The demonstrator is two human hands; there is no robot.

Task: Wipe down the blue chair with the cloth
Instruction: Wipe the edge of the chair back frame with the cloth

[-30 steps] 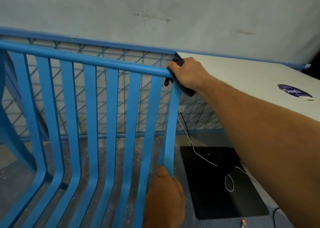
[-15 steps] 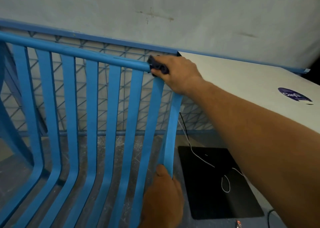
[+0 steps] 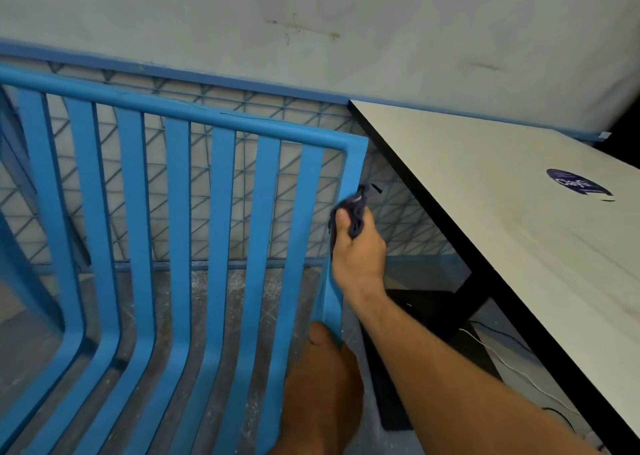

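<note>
- The blue chair (image 3: pixel 180 233) fills the left of the view, its slatted back facing the camera; the table (image 3: pixel 502 212) stands just to its right
- The right hand (image 3: pixel 358 247) pinches a dark cloth (image 3: pixel 355 209) against the chair's rightmost slat, partway down
- The left hand (image 3: pixel 322 385) grips the same slat lower down, thumb on its front

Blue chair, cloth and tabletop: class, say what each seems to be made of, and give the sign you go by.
Blue chair: probably moulded plastic, matt; slats and rail look like one smooth piece.
Cloth: soft dark fabric, bunched and creased in the right hand.
Tabletop: pale laminate-like board with a dark edge; uncertain.
</note>
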